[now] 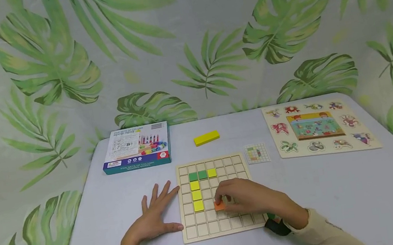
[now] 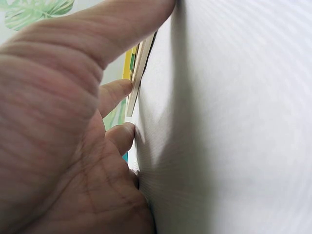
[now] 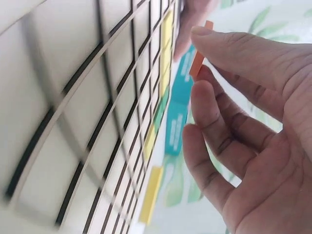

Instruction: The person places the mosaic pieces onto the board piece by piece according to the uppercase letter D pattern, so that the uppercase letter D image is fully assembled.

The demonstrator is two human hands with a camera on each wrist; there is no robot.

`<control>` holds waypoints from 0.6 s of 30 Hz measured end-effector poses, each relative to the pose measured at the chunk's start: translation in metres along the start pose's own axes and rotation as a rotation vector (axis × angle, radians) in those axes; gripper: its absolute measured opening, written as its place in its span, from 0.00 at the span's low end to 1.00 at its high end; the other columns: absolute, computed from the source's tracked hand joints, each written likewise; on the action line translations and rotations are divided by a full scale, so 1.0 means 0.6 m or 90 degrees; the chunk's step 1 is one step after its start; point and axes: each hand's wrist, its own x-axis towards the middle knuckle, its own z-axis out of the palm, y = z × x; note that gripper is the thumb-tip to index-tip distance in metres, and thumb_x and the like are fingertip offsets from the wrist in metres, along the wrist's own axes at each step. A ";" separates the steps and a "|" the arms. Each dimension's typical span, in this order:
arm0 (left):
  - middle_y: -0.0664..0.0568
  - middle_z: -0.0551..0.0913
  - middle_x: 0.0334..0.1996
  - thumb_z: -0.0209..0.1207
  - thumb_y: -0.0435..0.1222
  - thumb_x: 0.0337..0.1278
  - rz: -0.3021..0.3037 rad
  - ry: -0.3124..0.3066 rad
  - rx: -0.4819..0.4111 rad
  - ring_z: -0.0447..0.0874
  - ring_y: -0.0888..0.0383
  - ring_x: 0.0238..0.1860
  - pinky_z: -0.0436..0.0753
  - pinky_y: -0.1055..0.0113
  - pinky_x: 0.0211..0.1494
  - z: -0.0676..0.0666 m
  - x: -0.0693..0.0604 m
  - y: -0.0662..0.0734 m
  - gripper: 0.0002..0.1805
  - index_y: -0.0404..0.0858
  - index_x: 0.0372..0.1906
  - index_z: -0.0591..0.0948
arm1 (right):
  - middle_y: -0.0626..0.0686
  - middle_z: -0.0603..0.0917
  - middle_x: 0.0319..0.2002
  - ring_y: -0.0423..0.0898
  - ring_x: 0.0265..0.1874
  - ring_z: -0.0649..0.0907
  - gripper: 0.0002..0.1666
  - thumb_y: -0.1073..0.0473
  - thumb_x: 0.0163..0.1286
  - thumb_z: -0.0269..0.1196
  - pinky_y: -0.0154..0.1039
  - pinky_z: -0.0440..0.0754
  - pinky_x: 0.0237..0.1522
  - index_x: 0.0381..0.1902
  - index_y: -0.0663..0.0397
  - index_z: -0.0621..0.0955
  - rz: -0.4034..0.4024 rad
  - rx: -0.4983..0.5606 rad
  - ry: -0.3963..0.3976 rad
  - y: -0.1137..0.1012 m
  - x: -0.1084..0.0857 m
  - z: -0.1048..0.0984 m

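Observation:
A wooden grid board (image 1: 211, 229) lies on the table, with two green tiles (image 1: 198, 175) and several yellow tiles (image 1: 196, 195) in its cells. My right hand (image 1: 248, 194) is over the board's middle, and pinches an orange tile (image 1: 219, 206) between thumb and fingers. In the right wrist view the orange tile (image 3: 201, 51) is tilted, held off the board by the right hand (image 3: 253, 112). My left hand (image 1: 157, 220) is spread flat at the board's left edge; in the left wrist view the left hand's (image 2: 63, 122) fingertip touches that edge (image 2: 134, 92).
Behind the board are a yellow block (image 1: 206, 138) and a small pattern card (image 1: 257, 153). A boxed set (image 1: 136, 147) stands back left, and a sea-animal puzzle board (image 1: 320, 147) lies back right. Something green (image 1: 271, 215) is partly hidden beneath the right forearm.

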 end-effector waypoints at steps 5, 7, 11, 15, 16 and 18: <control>0.46 0.42 0.82 0.75 0.56 0.41 0.012 0.001 0.001 0.22 0.35 0.80 0.19 0.30 0.70 0.000 -0.001 -0.002 0.59 0.51 0.79 0.58 | 0.39 0.84 0.38 0.39 0.32 0.79 0.02 0.56 0.67 0.68 0.28 0.77 0.37 0.38 0.44 0.85 -0.009 -0.006 0.018 -0.019 0.025 0.011; 0.46 0.42 0.82 0.75 0.56 0.42 0.015 0.001 0.004 0.22 0.35 0.79 0.20 0.30 0.70 -0.001 -0.001 -0.001 0.59 0.51 0.79 0.58 | 0.40 0.84 0.38 0.39 0.32 0.79 0.03 0.58 0.66 0.69 0.28 0.77 0.36 0.37 0.44 0.85 -0.010 -0.006 0.024 -0.024 0.033 0.014; 0.45 0.42 0.82 0.75 0.56 0.42 0.016 0.003 0.006 0.23 0.35 0.79 0.20 0.30 0.70 -0.003 -0.002 0.002 0.58 0.50 0.79 0.58 | 0.40 0.84 0.37 0.36 0.30 0.76 0.03 0.59 0.65 0.69 0.27 0.76 0.34 0.37 0.44 0.85 0.010 -0.011 0.022 -0.032 0.049 0.023; 0.45 0.42 0.82 0.75 0.55 0.42 0.016 0.002 0.003 0.23 0.34 0.79 0.20 0.30 0.70 -0.003 -0.003 0.004 0.58 0.49 0.79 0.58 | 0.41 0.83 0.35 0.34 0.26 0.72 0.05 0.61 0.62 0.69 0.27 0.73 0.29 0.37 0.46 0.86 0.028 -0.019 0.008 -0.039 0.058 0.033; 0.45 0.42 0.82 0.75 0.55 0.42 0.016 0.002 0.004 0.23 0.34 0.79 0.20 0.30 0.70 -0.003 -0.003 0.004 0.58 0.49 0.79 0.58 | 0.41 0.83 0.34 0.34 0.25 0.72 0.06 0.61 0.62 0.69 0.27 0.73 0.28 0.37 0.46 0.87 0.029 -0.022 0.005 -0.041 0.059 0.036; 0.45 0.42 0.82 0.75 0.55 0.42 0.016 0.001 0.003 0.23 0.34 0.79 0.20 0.30 0.70 -0.003 -0.002 0.004 0.58 0.49 0.79 0.58 | 0.42 0.84 0.34 0.34 0.26 0.73 0.05 0.61 0.63 0.69 0.26 0.73 0.29 0.37 0.46 0.87 0.026 -0.030 0.000 -0.044 0.062 0.041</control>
